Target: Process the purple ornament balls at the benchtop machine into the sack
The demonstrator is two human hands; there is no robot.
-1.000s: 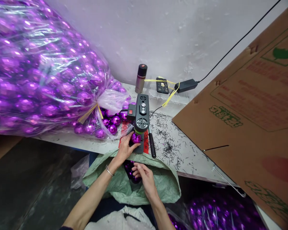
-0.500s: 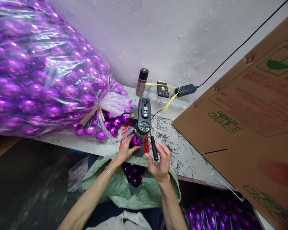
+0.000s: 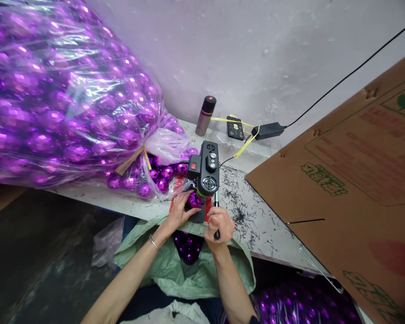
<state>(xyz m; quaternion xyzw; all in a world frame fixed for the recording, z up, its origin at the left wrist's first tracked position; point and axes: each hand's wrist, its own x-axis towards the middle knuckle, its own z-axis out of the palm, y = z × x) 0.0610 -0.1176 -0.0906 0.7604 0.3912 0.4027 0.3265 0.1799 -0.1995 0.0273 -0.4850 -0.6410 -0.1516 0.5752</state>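
Observation:
Beneath the head of a small black machine (image 3: 209,168) sits a shiny purple faceted ball (image 3: 195,200). My left hand (image 3: 179,210) grips this ball between thumb and fingers. On the machine's right side, my right hand (image 3: 220,225) is wrapped round the black lever handle (image 3: 217,234), whose metal rod shows above my fingers. Red pieces lie on both sides of the machine's dark base (image 3: 198,216). Below the table edge, a green sack (image 3: 162,270) hangs open with purple balls (image 3: 188,247) in it.
A large clear bag of purple balls (image 3: 70,117) fills the left. Behind the machine are a spray can (image 3: 205,116), a phone-like black device (image 3: 235,128) and a black adapter (image 3: 269,130). Small dark bits litter the table (image 3: 256,225). A cardboard box (image 3: 340,180) stands right.
My right hand has closed round the lever handle, which it stood beside with fingers apart. My left hand stays at the ball. The whole view has shifted slightly.

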